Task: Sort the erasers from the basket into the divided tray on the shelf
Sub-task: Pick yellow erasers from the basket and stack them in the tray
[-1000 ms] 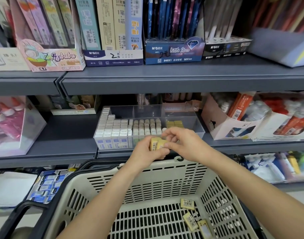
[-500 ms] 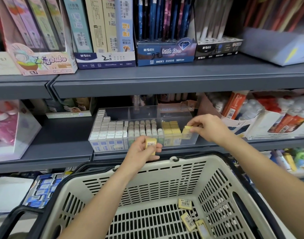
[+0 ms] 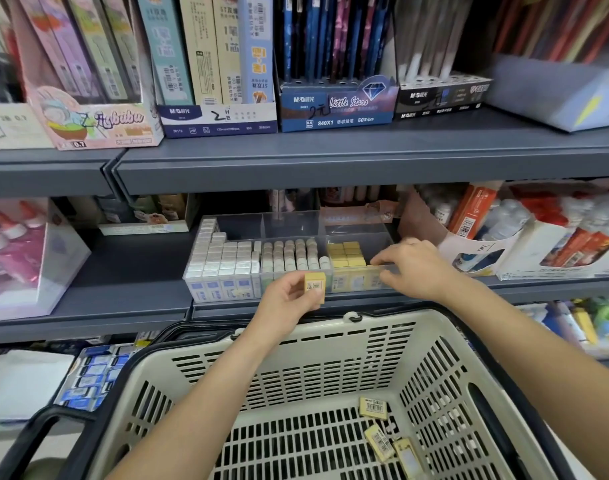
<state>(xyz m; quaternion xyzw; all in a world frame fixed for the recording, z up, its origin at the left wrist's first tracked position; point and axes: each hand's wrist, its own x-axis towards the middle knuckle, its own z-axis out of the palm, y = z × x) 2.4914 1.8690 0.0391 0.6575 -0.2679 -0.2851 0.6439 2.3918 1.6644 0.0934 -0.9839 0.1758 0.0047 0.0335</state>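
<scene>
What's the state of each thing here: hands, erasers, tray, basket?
left hand: pinches yellow eraser, upright
right hand: fingertips in divided tray, right compartment; grip unclear
divided tray: on shelf, compartments part-filled
basket: holds three loose erasers, right corner

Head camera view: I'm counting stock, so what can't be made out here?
- Head view: the right hand hides with its own fingers whether it holds anything at the tray.
- Head view: the bottom edge cuts off the basket floor, so its erasers can't be counted.
- Head view: label print on the eraser in the left hand is too small.
</scene>
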